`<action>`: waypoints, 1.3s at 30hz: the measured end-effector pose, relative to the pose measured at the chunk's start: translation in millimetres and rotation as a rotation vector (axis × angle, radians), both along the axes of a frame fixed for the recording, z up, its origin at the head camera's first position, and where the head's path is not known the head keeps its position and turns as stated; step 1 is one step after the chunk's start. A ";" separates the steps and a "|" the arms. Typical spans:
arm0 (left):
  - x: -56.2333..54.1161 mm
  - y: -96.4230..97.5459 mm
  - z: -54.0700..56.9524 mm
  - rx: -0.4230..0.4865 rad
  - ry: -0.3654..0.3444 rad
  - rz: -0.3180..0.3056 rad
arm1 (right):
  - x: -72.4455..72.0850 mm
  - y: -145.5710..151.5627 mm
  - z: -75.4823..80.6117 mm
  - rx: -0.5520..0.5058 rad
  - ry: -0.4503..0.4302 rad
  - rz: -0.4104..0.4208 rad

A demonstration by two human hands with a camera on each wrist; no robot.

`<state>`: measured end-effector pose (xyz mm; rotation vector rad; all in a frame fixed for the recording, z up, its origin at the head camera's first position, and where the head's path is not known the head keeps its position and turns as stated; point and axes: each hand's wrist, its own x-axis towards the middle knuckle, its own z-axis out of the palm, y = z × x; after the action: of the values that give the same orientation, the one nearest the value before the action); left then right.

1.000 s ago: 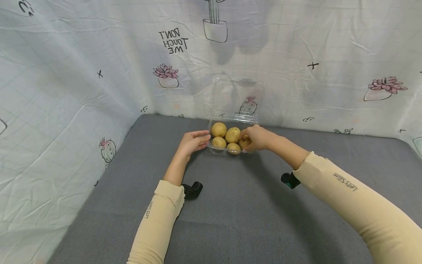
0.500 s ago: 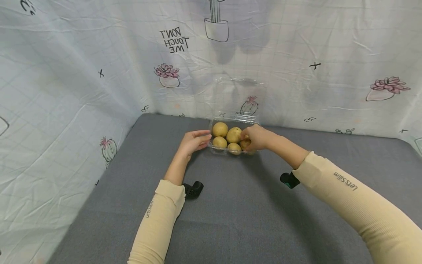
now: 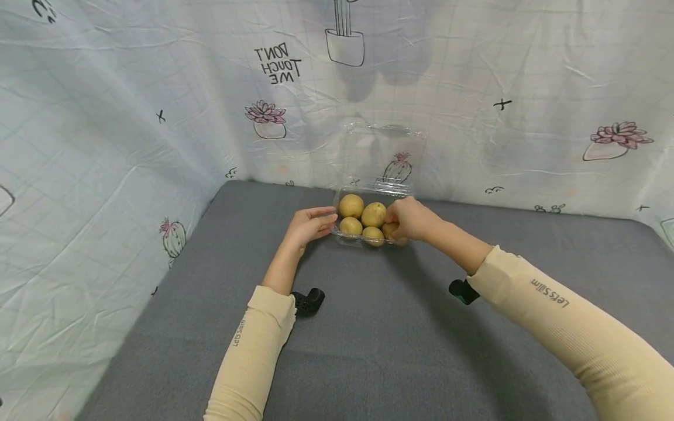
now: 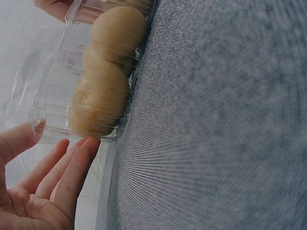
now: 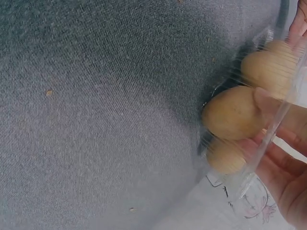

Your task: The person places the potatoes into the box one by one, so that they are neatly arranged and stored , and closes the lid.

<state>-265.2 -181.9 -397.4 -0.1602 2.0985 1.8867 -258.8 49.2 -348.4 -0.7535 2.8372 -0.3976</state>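
A clear plastic clamshell box [image 3: 347, 241] stands at the back of the table, with several yellow potatoes [image 3: 350, 226] inside. Its transparent lid [image 3: 381, 137] is raised against the curtain behind. My left hand [image 3: 304, 228] is at the box's left end; in the left wrist view its straight fingers [image 4: 72, 167] reach the outer wall and the thumb meets the rim. My right hand [image 3: 414, 220] reaches into the right end and grips a potato [image 5: 232, 115] between thumb and fingers. Part of that potato is hidden behind the hand in the head view.
Grey cloth covers the table [image 3: 368, 351]. A white curtain [image 3: 447, 88] with plant drawings rises behind and on the left, close behind the box. Black wrist devices [image 3: 309, 302] hang under both forearms. Small crumbs [image 5: 49, 92] lie on the cloth.
Very little differs. My right hand has shifted slightly, still gripping the potato at the box's right end. My left hand stays in place at the left end.
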 end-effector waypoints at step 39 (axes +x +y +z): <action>3.3 -1.6 3.7 -0.079 0.030 -0.037 | -20.9 39.3 14.2 -0.530 0.236 -0.465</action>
<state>-261.9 -183.5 -393.7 -0.1104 2.1814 1.7971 -279.7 88.5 -334.2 -0.1978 3.1472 -1.2381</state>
